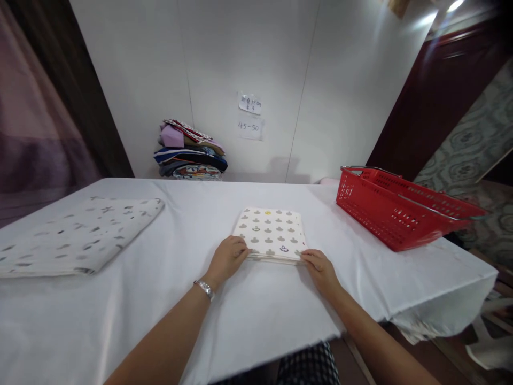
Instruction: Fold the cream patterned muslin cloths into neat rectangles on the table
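A white cloth with rows of grey printed shapes and a few coloured ones lies folded into a flat, squarish stack in front of me. My left hand pinches its near left corner, thumb and fingers closed on the edge. At the near right corner, my right hand grips the same cloth between thumb and fingers. Several layers show along the near edge. The stack rests on a table covered with a white tablecloth.
Another white cloth with grey marks lies folded at the left. A red basket with metal handles stands at the right. Against the wall at the back is a pile of folded fabrics, left of two paper notes.
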